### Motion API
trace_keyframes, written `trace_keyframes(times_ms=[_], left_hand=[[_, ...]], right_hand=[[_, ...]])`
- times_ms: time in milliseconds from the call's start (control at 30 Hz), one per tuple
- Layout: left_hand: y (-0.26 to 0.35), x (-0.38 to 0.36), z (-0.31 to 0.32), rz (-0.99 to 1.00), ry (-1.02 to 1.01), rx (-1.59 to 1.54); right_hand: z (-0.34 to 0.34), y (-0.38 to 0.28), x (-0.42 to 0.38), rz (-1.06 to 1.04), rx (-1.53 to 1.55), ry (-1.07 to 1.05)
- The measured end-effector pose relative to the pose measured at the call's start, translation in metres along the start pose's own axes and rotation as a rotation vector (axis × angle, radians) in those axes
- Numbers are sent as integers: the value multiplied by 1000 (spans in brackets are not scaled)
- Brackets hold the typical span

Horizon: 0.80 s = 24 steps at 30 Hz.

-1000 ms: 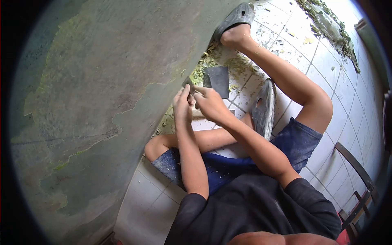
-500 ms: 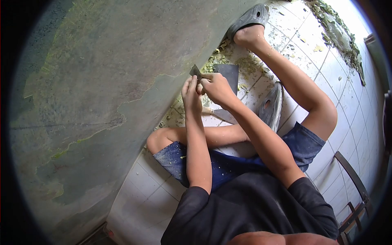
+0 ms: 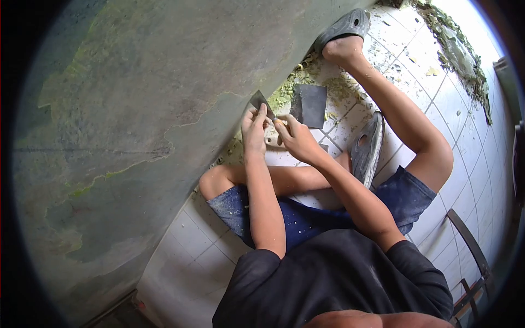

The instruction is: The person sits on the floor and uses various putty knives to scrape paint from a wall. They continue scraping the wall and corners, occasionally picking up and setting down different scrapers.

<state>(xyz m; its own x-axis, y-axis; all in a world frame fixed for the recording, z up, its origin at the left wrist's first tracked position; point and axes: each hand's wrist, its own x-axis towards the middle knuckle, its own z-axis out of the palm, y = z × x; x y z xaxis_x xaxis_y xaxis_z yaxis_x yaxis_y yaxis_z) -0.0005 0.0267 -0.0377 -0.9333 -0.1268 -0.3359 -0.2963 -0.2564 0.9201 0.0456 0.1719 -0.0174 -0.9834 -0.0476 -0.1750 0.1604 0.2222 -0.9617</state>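
Note:
A scraper (image 3: 261, 103) with a dark triangular blade is held between both hands, its tip close to the wall (image 3: 131, 109). My left hand (image 3: 255, 131) has its fingers on the blade. My right hand (image 3: 295, 136) is closed round the scraper's handle, which is mostly hidden. Just beyond the right hand a dark rectangular sheet (image 3: 309, 106) lies on the tiles. Under my hands lies a second scraper (image 3: 273, 143), partly covered by the right hand. Patches of coating are off the wall, with ragged edges.
Peeled flakes (image 3: 284, 93) lie along the wall's foot. Grey clogs (image 3: 367, 147) are near my bent legs. A pile of leafy debris with plastic (image 3: 459, 54) lies at the upper right. A dark metal frame (image 3: 470, 246) stands at the lower right.
My right hand has moved back from the blade to the handle, lower and to the right. More of the dark sheet shows, and the lower scraper is more covered.

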Motion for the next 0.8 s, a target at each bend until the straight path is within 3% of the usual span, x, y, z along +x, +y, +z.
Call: trace_keyframes(times_ms=[67,167,300,400,467,600,800], left_hand=[[9,0,0,72,38,50],[18,-3,0,292,89,257],[22,-6,1,342,155,372],[11,0,1,344,174,268],[9,0,3,335,170,220],[0,3,9,84,68,-169],[-7,-1,26,-22,3,-168]], right_hand=[[-3,7,-5,104,17,-204],[10,22,-8,100,118,-222],[17,22,-8,122,187,-237],[14,14,-10,149,192,-227],[9,8,-11,161,194,-228],[-5,-8,-12,10,118,-40],[-34,-12,-9,-61,-158,55]])
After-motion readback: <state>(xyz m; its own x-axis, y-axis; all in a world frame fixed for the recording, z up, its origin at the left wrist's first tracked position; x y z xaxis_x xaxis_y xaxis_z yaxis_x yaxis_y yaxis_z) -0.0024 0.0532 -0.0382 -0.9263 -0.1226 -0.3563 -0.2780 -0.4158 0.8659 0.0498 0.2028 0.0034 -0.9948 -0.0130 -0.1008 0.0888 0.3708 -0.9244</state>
